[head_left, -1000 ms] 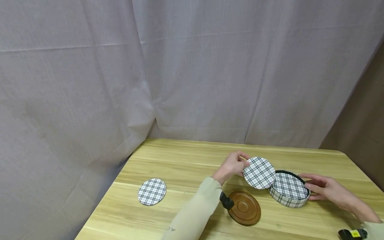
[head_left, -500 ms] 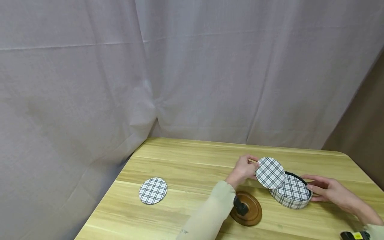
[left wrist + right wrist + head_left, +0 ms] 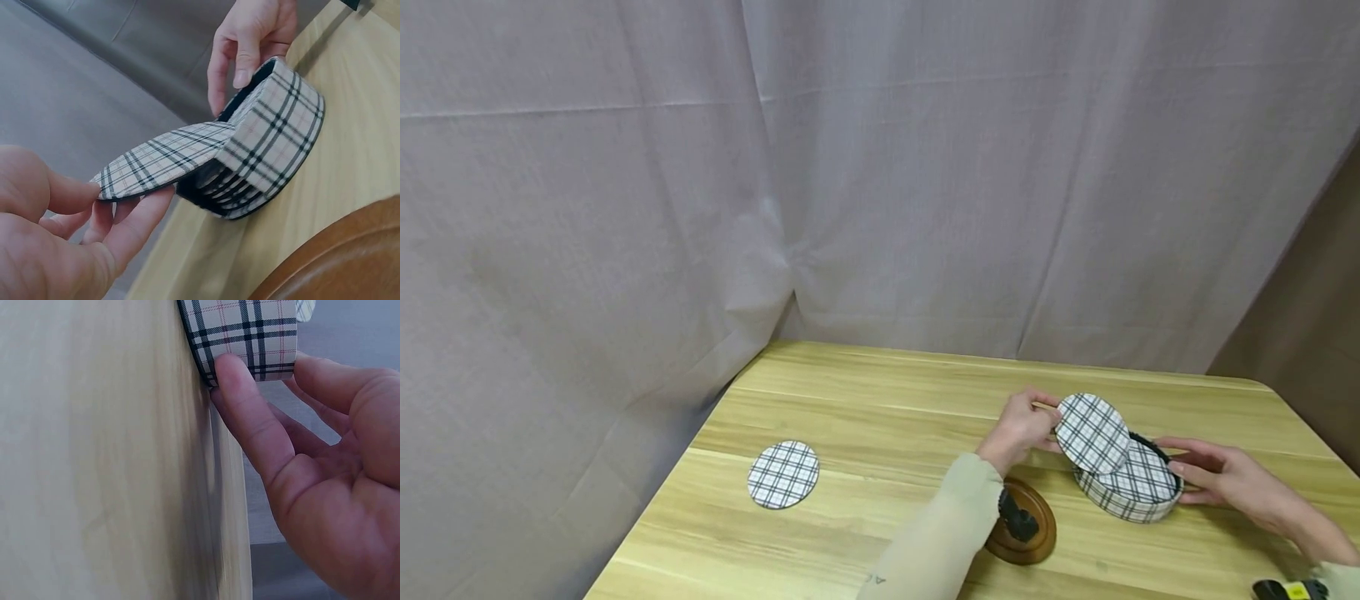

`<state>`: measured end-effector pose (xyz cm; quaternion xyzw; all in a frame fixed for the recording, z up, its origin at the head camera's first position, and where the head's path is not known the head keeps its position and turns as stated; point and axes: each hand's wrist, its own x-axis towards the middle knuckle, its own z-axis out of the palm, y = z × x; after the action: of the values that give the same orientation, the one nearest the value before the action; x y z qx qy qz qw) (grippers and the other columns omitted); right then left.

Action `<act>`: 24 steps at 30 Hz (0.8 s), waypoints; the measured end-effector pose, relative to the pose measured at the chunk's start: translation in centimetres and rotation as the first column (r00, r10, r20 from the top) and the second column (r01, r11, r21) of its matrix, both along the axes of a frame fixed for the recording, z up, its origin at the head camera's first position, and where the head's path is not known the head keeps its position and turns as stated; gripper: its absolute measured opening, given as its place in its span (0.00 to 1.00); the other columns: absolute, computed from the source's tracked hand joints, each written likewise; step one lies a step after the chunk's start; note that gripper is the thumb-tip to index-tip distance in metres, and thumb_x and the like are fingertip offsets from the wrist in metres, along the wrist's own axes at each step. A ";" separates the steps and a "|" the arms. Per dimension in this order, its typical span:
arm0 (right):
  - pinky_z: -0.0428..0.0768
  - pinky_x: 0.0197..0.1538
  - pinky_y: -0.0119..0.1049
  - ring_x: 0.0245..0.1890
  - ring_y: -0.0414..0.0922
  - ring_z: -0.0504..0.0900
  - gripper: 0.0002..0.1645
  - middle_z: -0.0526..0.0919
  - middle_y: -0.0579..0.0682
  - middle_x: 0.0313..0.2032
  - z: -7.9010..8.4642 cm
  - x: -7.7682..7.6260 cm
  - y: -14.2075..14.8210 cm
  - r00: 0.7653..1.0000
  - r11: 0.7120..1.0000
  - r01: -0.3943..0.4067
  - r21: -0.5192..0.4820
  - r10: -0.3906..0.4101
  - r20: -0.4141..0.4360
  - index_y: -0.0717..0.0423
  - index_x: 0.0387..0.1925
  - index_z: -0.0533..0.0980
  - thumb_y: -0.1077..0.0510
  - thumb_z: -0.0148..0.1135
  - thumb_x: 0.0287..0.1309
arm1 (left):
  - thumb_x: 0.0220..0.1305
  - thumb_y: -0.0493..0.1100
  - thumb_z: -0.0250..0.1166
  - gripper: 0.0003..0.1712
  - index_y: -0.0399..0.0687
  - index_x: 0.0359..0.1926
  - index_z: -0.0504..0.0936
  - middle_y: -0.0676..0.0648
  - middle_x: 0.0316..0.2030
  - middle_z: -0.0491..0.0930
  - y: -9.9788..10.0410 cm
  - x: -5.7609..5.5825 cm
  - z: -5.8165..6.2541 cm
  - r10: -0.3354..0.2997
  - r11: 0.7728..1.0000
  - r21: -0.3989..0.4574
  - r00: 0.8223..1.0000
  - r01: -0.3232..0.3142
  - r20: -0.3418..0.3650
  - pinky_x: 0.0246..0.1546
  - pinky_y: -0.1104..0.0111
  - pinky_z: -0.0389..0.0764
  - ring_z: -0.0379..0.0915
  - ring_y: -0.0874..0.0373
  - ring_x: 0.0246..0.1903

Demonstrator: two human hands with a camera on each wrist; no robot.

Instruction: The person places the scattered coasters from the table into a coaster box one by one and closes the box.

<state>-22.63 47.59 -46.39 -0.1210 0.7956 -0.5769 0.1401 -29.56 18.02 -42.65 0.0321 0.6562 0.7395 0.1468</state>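
My left hand (image 3: pixel 1018 427) pinches a round black-and-white plaid coaster (image 3: pixel 1088 429) by its left edge, thumb on top and fingers beneath. The coaster is tilted, and its right edge overlaps the left side of a round plaid coaster holder (image 3: pixel 1127 502). In the left wrist view, that edge meets the holder (image 3: pixel 281 128) at an opening in its wall, where a dark, striped inside shows. Plaid also shows within the holder's black-edged rim. My right hand (image 3: pixel 1232 475) holds the holder's right side between thumb and fingers. The right wrist view shows fingertips against the plaid wall (image 3: pixel 250 331).
A second plaid coaster (image 3: pixel 783 474) lies flat at the left of the wooden table (image 3: pixel 865 517). Below my left wrist is a brown round disc (image 3: pixel 1041 533), partly covered by the black wrist camera (image 3: pixel 1018 521). A grey curtain (image 3: pixel 895 208) hangs behind the table.
My left hand has moved right with the coaster, which now overlaps more of the holder. My right hand has stayed at the holder. The left sleeve now covers part of the brown disc.
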 end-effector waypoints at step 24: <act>0.86 0.45 0.42 0.46 0.34 0.83 0.26 0.80 0.25 0.48 0.2 0.4 0.1 1.000 1.000 -0.002 -0.001 0.002 -0.029 0.36 0.65 0.70 0.63 0.48 0.73 | 0.61 0.30 0.64 0.06 0.45 0.33 0.81 0.48 0.21 0.75 2.1 1.5 -1.4 0.011 0.996 -0.085 1.000 -0.011 -0.005 0.21 0.69 0.77 0.66 0.61 0.17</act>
<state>-22.27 47.64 -46.15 -0.1300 0.7972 -0.5753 0.1290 -28.04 20.08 -44.08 0.0240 0.6877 0.7115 0.1422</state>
